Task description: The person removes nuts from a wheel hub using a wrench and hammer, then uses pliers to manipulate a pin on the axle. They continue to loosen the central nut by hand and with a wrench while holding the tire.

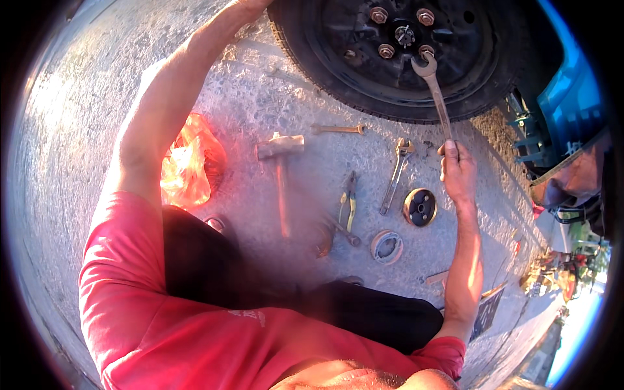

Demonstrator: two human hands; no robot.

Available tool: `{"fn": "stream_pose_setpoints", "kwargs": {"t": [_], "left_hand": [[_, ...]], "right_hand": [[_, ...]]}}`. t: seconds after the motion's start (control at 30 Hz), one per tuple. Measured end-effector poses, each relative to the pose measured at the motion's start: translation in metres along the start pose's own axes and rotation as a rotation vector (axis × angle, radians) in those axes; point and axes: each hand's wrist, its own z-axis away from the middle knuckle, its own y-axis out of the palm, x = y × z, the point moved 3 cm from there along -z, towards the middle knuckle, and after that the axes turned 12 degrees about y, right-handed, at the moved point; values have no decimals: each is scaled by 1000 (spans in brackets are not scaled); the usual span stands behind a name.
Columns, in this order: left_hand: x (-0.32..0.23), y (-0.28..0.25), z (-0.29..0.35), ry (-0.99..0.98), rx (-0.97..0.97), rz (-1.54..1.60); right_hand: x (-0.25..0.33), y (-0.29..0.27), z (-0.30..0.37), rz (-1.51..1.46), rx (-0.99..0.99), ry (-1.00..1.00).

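A black wheel (328,49) with a rubber tyre stands in front of me at the top of the view, with several rusty lug nuts around its hub (404,36). My right hand (459,171) is closed around the lower end of a long open-ended wrench (437,94). The wrench's jaw meets the lower right lug nut (426,49); whether it is fully seated I cannot tell. My left arm reaches up to the tyre's left side. Only part of my left hand (252,6) shows at the upper edge, its fingers out of sight.
On the concrete lie a hammer (281,182), a small wrench (341,129), an adjustable wrench (396,175), pliers (351,201), a round black part (420,207) and a pale ring-shaped part (387,247). An orange-red plastic bag (194,162) sits at left. Blue bodywork (569,84) rises at right.
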Motion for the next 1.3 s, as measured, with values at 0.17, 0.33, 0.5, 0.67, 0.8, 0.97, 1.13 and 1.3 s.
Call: {"fn": "stream_pose_setpoints", "kwargs": {"t": [0.17, 0.33, 0.5, 0.67, 0.8, 0.97, 1.13, 1.3], "left_hand": [[9, -7, 2, -33, -72, -46], [12, -11, 4, -53, -103, -80], [17, -6, 4, -81, -83, -84], [-3, -4, 6, -162, -44, -51], [4, -7, 5, -219, -13, 61], [-2, 11, 14, -249, -121, 234], [32, -25, 3, -146, -116, 131], [33, -32, 2, -265, -215, 174]], "right_hand": [[6, -19, -10, 133, -137, -107], [10, -37, -20, 215, -121, -98], [9, -41, -26, 213, -90, -83], [8, -36, -30, 86, 21, 16], [9, -36, -30, -37, 193, 115], [0, -33, -39, -151, 268, 133], [3, -42, -40, -261, 420, 205], [3, -42, -44, -359, 703, 285]]}}
